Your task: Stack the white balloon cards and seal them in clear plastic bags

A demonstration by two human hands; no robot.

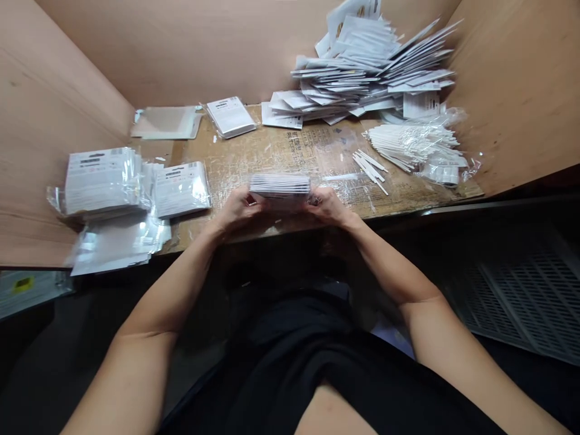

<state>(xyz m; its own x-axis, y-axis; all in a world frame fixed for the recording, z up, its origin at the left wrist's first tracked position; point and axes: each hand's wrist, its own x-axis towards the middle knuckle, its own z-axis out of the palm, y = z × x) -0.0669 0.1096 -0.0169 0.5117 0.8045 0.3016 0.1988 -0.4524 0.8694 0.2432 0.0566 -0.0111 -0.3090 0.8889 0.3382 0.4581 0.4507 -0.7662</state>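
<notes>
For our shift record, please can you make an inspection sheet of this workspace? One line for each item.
Surface: worn cardboard bench top, patched with clear tape.
Job's things: stack of white packets, held at both ends.
Clutter: heap of white paper sleeves at the back; bundle of white sticks on clear plastic; loose white sticks; piled plastic-wrapped packets on the left.
Hands: left hand and right hand both grip the stack.
Cables: nothing seen.
Surroundings: plywood side panel; dark perforated tray below on the right.
</notes>
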